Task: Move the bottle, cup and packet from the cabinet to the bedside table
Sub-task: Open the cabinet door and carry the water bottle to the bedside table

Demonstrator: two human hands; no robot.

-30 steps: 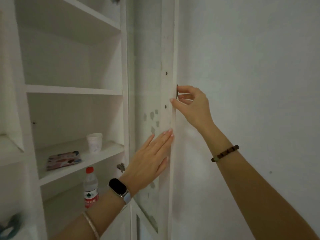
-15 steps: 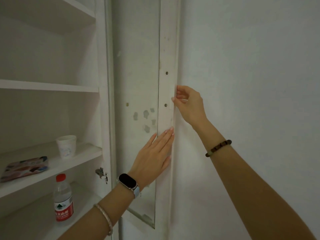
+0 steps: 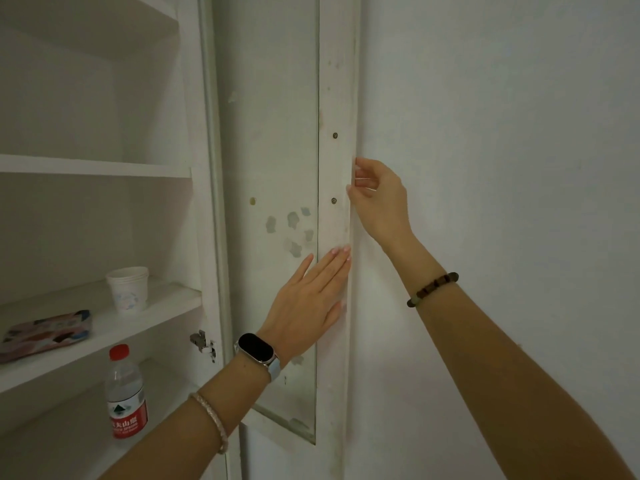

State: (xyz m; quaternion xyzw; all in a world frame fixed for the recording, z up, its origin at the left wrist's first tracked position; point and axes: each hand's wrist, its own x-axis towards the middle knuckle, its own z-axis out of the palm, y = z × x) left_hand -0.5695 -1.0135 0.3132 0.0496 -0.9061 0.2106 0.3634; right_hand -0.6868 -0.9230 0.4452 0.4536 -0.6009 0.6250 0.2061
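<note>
Inside the open white cabinet, a white paper cup (image 3: pixel 128 289) stands on the middle shelf (image 3: pixel 169 301). A flat colourful packet (image 3: pixel 45 332) lies to its left on the same shelf. One shelf lower stands a clear water bottle (image 3: pixel 126 396) with a red cap and red label. The glass-panelled cabinet door (image 3: pixel 270 133) is swung wide open against the wall. My left hand (image 3: pixel 308 306) lies flat and open on the door's frame. My right hand (image 3: pixel 379 202) has its fingers curled around the door's outer edge. Both hands are well to the right of the three items.
A plain white wall (image 3: pixel 502 168) fills the right side, right behind the door. A metal hinge (image 3: pixel 202 342) sticks out of the cabinet side next to the bottle. The upper shelves (image 3: pixel 93 166) hold nothing that I can see.
The door has swung further open towards the wall with both hands staying on it. The shelves and items have slid left in my view.
</note>
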